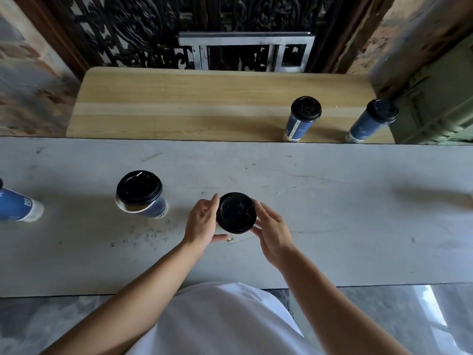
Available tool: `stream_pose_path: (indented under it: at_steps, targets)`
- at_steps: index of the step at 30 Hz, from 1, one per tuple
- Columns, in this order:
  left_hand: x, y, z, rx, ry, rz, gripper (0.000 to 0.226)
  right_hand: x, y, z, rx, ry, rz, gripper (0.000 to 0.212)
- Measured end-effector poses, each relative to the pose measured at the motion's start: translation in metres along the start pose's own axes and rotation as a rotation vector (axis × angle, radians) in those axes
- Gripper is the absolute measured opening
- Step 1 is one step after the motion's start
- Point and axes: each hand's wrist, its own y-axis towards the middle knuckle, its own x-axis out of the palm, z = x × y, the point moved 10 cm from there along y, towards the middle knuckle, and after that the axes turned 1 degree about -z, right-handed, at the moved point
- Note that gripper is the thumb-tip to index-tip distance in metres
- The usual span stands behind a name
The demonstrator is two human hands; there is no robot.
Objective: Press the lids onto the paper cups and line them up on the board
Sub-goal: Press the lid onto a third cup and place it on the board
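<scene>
A paper cup topped by a black lid point(236, 212) stands on the grey counter right in front of me; the lid hides the cup body. My left hand point(202, 221) grips it from the left and my right hand point(272, 228) from the right, fingers at the lid's rim. Another blue cup point(140, 194) stands to the left with its black lid lying askew, the cup rim showing beneath. Two lidded blue cups point(302, 119) point(372, 121) stand on the wooden board point(179, 108) at its right end.
A further blue cup point(18, 206) is cut off by the left edge of the view. The grey counter point(332, 213) runs across in front of me; the board lies beyond it. Dark metal grilles and walls rise behind the board.
</scene>
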Motion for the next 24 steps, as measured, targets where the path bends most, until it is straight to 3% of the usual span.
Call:
stream_pose_path:
  at_steps: [4, 8, 13, 17, 24]
  targets:
    - [-0.001, 0.002, 0.021, 0.215, 0.085, 0.039, 0.025, -0.004, 0.003, 0.005, 0.022, -0.03, 0.046, 0.031]
    - [-0.001, 0.011, 0.035, 0.413, 0.252, 0.043, 0.026, -0.002, 0.009, 0.0, -0.015, -0.076, 0.077, 0.032]
    - [0.009, 0.02, 0.032, 0.444, 0.19, -0.12, 0.032, -0.003, 0.013, -0.006, -0.048, -0.155, 0.109, 0.031]
    - [0.012, 0.021, 0.029, 0.444, 0.137, -0.132, 0.029, -0.001, 0.016, -0.007, -0.054, -0.163, 0.124, 0.029]
    - [0.015, 0.011, 0.029, 0.282, -0.009, -0.162, 0.029, 0.0, 0.01, 0.007, 0.104, 0.093, 0.032, 0.032]
